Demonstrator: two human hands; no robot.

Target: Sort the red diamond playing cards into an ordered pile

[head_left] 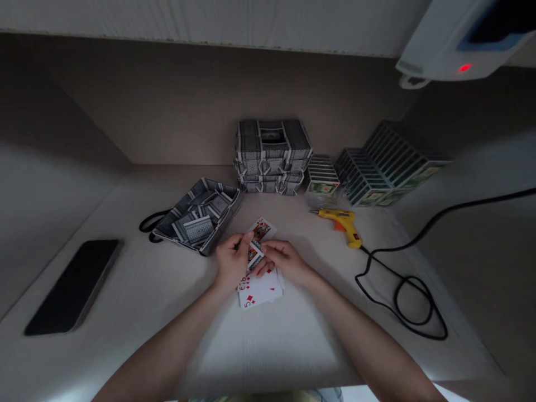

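Note:
Between my two hands is a folded playing card [254, 255] with patterned edges and a bit of face picture showing. My left hand [232, 258] pinches its left side, thumb on top. The fingers of my right hand [285, 260] close on its right side. Just beyond my fingertips a face card [263, 228] lies at an angle. Below my hands, loose red-suited cards [257, 296] lie face up in a pile, a five of diamonds at the front. A dark tray made of cards [196, 220], holding folded card pieces, stands left of my hands.
Stacked card-built boxes [272, 153] stand at the back. Packs of cards [387, 167] are at back right. A yellow glue gun [345, 223] with a looping black cable [419, 304] lies right; a phone [73, 286] lies left. A white device [456, 50] overhangs top right.

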